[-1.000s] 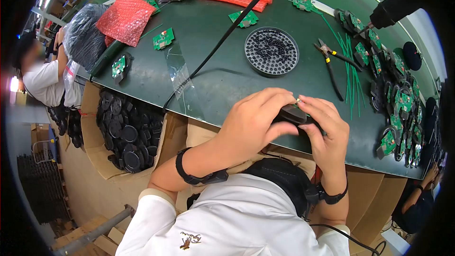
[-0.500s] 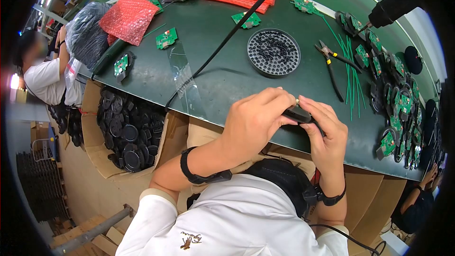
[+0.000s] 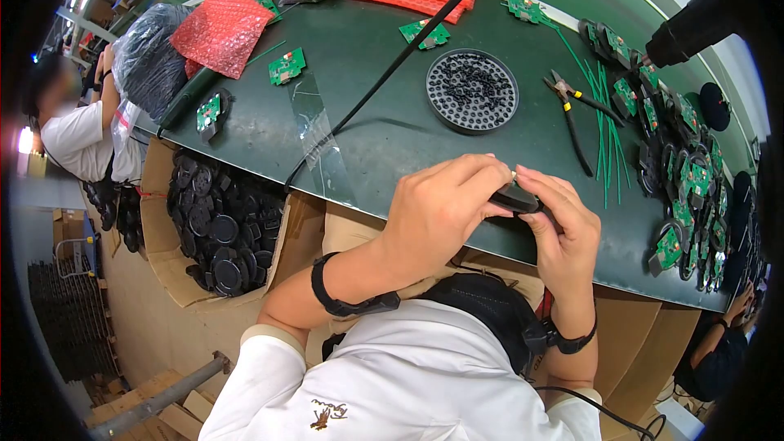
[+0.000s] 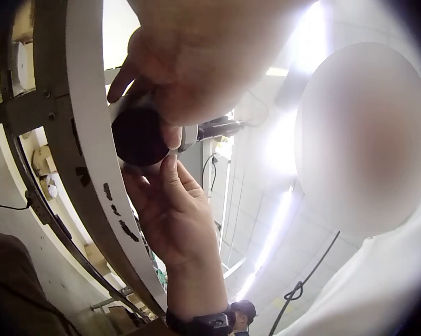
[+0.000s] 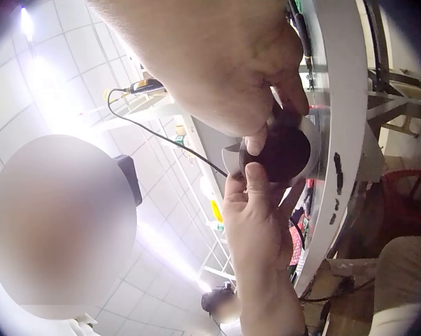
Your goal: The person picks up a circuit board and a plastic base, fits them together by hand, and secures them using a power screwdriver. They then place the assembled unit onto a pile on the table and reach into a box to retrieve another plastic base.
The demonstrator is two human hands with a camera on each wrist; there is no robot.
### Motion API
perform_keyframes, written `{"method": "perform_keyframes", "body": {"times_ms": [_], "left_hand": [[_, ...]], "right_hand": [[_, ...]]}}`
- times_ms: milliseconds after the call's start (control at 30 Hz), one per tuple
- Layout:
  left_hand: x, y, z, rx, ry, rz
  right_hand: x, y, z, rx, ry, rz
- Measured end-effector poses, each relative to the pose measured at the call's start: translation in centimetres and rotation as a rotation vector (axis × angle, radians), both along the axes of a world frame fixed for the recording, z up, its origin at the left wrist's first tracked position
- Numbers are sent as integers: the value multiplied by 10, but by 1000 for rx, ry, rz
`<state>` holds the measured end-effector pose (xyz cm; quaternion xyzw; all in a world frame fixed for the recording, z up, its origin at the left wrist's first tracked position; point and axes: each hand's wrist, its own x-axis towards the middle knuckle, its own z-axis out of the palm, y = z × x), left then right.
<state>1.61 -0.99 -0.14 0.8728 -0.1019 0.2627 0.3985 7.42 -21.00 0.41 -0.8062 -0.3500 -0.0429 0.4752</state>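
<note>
Both hands meet over the table's near edge around a round black plastic housing (image 3: 516,198). My left hand (image 3: 433,208) grips its left side, the fingers over the top and the thumb tucked beneath. On the opposite side my right hand (image 3: 569,224) pinches the housing between thumb and fingers. A small pale bit shows at its upper rim between the fingertips. From below, in the left wrist view, the housing appears as a dark disc (image 4: 137,136), with both thumbs at its edge. Its upper face is mostly hidden by the fingers.
Beyond the hands stands a round tray (image 3: 471,118) of small black parts. Pliers (image 3: 572,106) and green wires (image 3: 606,131) lie right of it, before a pile of housings with green boards (image 3: 694,175). A black screwdriver-like tool (image 3: 690,28) hangs above. A carton (image 3: 155,237) holds black housings.
My left thumb has drawn in from stretched out to under the housing, and the housing has tilted slightly. The hanging tool has swung a little to the right.
</note>
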Motion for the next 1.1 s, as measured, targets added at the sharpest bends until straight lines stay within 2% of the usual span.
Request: {"method": "perform_keyframes", "body": {"times_ms": [467, 833, 1100], "left_hand": [[2, -1, 0, -28, -49, -4], [1, -2, 3, -49, -14, -39], [0, -3, -2, -63, -14, -41]], "right_hand": [[3, 1, -2, 32, 4, 41], [0, 6, -11, 92, -20, -40], [1, 7, -13, 116, -3, -24]]}}
